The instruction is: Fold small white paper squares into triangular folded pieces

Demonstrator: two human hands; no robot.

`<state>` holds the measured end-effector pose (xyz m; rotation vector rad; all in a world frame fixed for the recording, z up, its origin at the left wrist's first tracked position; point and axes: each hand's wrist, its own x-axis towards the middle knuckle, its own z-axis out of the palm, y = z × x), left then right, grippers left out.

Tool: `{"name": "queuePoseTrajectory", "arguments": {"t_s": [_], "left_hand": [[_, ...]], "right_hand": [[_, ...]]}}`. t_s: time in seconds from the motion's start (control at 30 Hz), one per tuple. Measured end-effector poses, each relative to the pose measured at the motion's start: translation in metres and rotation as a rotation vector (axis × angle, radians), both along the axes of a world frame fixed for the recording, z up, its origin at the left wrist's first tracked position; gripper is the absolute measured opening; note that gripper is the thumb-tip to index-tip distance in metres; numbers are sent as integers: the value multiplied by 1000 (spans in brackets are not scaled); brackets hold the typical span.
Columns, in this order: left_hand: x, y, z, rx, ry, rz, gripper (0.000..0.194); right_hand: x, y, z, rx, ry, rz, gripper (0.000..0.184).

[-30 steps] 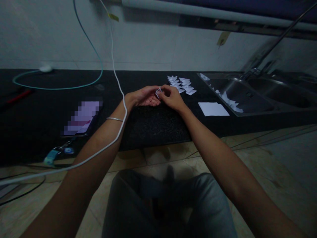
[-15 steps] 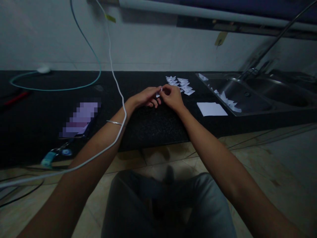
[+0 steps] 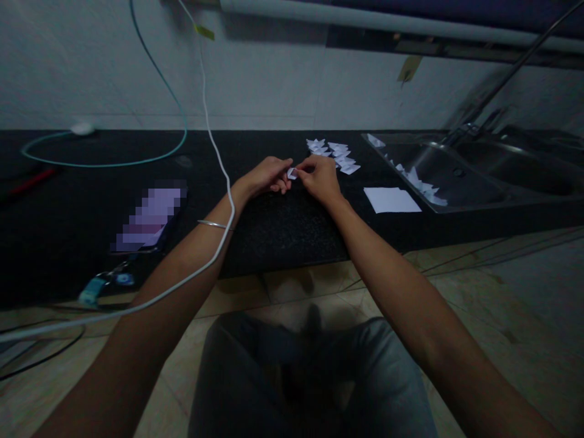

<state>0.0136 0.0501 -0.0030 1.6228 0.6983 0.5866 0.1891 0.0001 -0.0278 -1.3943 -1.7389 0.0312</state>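
- Over the counter (image 3: 283, 231), left hand (image 3: 267, 176) and right hand (image 3: 322, 178) meet, both pinching a small paper piece (image 3: 292, 173) between fingertips.
- Just beyond lie folded pieces (image 3: 335, 155); a paper square (image 3: 391, 199) sits right.

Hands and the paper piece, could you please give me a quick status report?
Left hand and right hand both pinching small paper piece. Held over counter. White cable crosses left forearm.

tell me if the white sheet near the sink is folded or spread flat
Spread flat: the white sheet lies as one smooth square on the black counter, with no creases visible.
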Motion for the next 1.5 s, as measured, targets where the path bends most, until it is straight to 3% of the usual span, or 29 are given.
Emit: {"name": "queuePoseTrajectory", "arguments": {"t_s": [0.37,0.5,0.6,0.73,1.03,1.17,1.5], "left_hand": [[-1,-9,10,-134,-31,16,21],[0,-11,13,-198,-37,50,23],[3,-9,12,-204,-14,60,36],[4,-6,10,-176,15,38,45],[-4,2,10,-192,18,-34,26],[-7,-3,12,-103,37,-42,19],[-7,-2,7,-14,19,-64,18]], "right_hand": [[-8,4,-1,-91,241,-54,8],[-9,4,0,-100,275,-72,12],[-11,-1,3,-41,214,-82,13],[-12,-7,7,17,169,-69,13],[-11,1,4,-6,320,50,23],[-9,7,1,-103,421,110,29],[-4,9,-3,-171,482,163,10]]}}
